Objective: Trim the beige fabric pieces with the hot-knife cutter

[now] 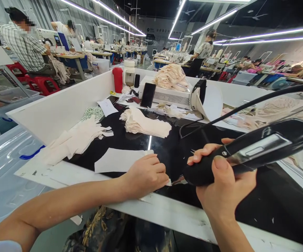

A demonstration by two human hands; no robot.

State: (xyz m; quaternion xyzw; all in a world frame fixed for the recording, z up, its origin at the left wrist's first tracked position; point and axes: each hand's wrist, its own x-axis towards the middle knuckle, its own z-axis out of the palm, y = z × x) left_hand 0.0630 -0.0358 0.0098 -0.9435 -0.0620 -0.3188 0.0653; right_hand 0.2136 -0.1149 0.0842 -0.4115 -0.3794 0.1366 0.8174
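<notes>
A flat white fabric piece (117, 160) lies on the black tabletop near the front edge. My left hand (147, 175) rests over its right end, fingers curled together and pinching it; a small corner pokes out by the fingertips. My right hand (224, 185) is wrapped around a black corded hand tool (266, 145) with a shiny silver panel. Its rounded black end points left, beside my left hand, and a glossy bit shows beneath it. Behind the piece sits a stack of cream fabric pieces (146, 122). More loose cream pieces (75, 140) are heaped to the left.
White boards (62, 101) wall the table. At the back are a dark phone (148, 95), a vented white box (171, 96) topped with fabric, a red cup (117, 79) and a jar (129, 72). The tool's cord arcs across the right. Co-workers sit beyond.
</notes>
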